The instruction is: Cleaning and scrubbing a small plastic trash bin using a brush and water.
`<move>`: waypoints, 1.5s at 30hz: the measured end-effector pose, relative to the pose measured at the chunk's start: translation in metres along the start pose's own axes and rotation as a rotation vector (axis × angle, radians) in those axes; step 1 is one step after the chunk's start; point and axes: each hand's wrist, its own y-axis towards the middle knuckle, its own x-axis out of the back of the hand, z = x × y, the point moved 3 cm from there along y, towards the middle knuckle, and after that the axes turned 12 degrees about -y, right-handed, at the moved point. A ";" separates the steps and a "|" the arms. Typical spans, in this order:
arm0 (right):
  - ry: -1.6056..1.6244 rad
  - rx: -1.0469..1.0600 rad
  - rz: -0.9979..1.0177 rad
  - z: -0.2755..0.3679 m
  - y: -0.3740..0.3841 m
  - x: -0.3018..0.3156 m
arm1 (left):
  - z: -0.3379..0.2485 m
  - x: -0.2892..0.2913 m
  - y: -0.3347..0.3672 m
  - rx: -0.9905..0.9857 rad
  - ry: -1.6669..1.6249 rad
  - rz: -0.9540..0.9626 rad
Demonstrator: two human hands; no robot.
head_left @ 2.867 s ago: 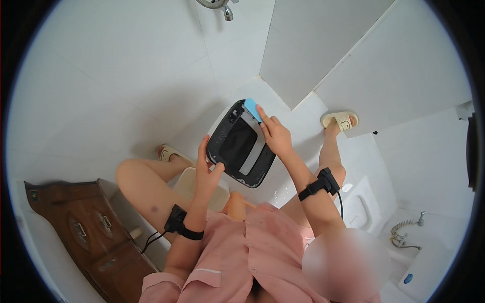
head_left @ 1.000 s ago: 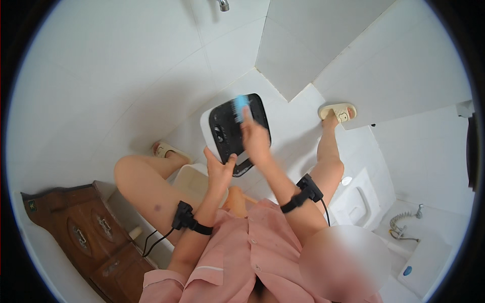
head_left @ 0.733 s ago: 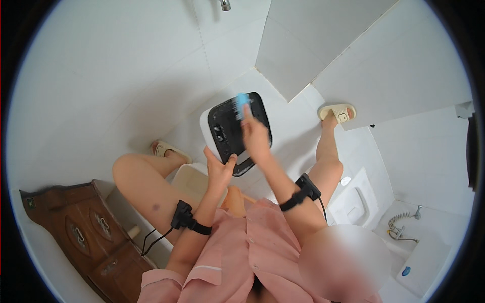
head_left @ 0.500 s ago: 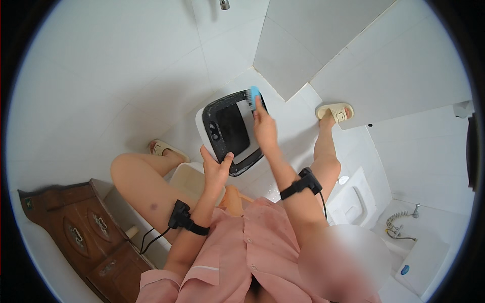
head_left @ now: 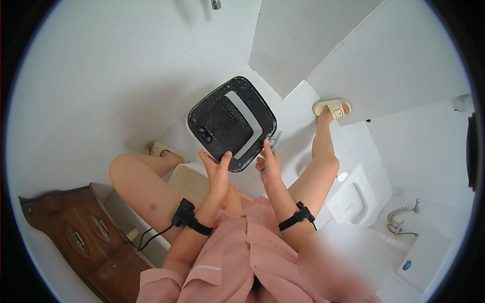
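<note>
Tilted up in front of me is a rounded-square black piece with a pale band and a light outer edge (head_left: pixel 217 118), which looks like a bin lid. White suds speckle its black surface. My left hand (head_left: pixel 218 174) grips its near left edge, thumb on top and fingers underneath. At the near right edge, my right hand (head_left: pixel 269 161) rests its thumb against the rim. Its other fingers curl round a light blue brush (head_left: pixel 276 139), mostly hidden by the hand and the rim.
A cream tub (head_left: pixel 184 178) stands by my left knee. Further left is a brown wooden cabinet (head_left: pixel 91 227). To the right lie a white squat toilet (head_left: pixel 353 197) and a coiled hose (head_left: pixel 393 217). A metal tap (head_left: pixel 216 4) juts from the far wall.
The brush has left the lid's far right corner and come down to its near right edge with my right hand. The lid has turned and now faces me more fully; my left hand keeps its hold.
</note>
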 end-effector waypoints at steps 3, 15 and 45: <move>-0.090 0.088 -0.017 0.010 0.004 -0.013 | 0.004 -0.002 -0.004 0.056 0.060 0.078; -0.497 0.393 0.299 0.122 0.053 0.055 | -0.009 -0.008 0.023 0.358 -0.012 0.331; -1.195 1.180 0.243 0.036 -0.024 -0.083 | 0.001 0.014 0.013 0.173 0.127 0.163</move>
